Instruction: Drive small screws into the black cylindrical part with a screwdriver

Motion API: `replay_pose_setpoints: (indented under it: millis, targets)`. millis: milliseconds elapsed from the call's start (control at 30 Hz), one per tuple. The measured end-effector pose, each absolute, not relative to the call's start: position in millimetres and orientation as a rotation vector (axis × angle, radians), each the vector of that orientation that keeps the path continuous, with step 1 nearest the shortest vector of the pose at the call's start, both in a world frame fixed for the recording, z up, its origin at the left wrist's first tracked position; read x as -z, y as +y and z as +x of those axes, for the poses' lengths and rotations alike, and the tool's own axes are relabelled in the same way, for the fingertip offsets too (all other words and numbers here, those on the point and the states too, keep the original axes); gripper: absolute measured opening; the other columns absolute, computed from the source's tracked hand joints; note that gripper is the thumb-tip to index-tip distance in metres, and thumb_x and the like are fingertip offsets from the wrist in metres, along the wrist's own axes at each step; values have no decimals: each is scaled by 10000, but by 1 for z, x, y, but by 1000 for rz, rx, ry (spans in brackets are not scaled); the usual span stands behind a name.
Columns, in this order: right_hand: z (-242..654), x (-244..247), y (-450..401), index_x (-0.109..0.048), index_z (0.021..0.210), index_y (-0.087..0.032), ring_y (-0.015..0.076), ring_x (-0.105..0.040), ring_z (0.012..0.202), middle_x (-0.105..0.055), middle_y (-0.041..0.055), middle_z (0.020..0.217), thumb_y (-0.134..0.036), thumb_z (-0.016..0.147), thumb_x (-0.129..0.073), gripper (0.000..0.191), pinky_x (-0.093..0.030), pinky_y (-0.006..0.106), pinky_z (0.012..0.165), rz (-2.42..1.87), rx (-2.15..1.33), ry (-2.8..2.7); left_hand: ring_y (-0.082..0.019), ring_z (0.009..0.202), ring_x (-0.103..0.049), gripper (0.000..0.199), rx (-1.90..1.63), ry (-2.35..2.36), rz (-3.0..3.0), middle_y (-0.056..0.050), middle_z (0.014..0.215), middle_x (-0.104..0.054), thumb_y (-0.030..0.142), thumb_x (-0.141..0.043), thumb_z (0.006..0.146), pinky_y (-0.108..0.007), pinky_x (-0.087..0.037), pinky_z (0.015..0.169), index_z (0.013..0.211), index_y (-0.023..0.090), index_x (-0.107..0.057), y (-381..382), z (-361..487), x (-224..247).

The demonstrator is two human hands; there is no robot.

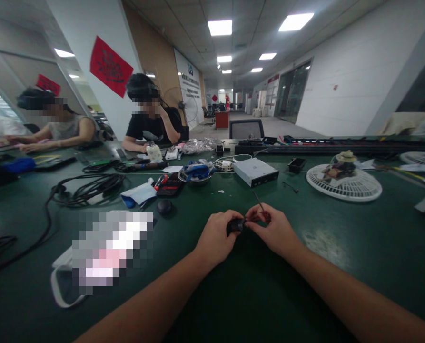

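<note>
My left hand [215,233] is wrapped round a small black cylindrical part [237,225], just above the green table. My right hand [275,229] is closed, with thumb and fingertips brought to the right end of that part. Held in the same hand is a thin screwdriver [258,201], its shaft sticking up and away from me; a bit of its reddish handle shows between the fingers. Whether the right fingertips also pinch a tiny piece at the black part is too small to tell.
Ahead lie a silver disc drive [253,169], a metal bowl [196,177] with blue cloth and a black mouse [164,206]. A white fan grille [344,183] rests at right, coiled black cables [87,188] at left. Across the table sits a person [153,119].
</note>
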State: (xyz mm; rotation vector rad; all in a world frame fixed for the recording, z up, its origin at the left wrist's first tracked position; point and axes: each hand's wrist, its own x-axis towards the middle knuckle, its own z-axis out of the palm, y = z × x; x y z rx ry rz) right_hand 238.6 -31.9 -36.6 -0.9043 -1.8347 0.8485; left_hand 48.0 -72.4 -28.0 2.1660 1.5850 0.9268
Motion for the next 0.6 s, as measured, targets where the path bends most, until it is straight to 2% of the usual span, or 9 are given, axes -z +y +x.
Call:
replay_pose_setpoints:
  millis: [333,600]
  targets:
    - [239,38,-30,-548,752,-211,152,-538,658,-606,-33,724,-306,756,-752,226,-408,285,609,-1139,-767,-1963,-217,1014,-613,372,-917,1481,2206,-5,1055,-709,49,-618,789,-413,-459,971,1075,278,-683,-73,47,27]
    - [238,35,-33,-555,741,-213,141,-511,624,-564,-48,682,-325,735,-764,237,-374,275,567,-1207,-650,-1970,-207,1019,-612,309,-909,1441,2218,-4,1062,-696,112,-624,832,-374,-462,927,1090,275,-668,-74,47,26]
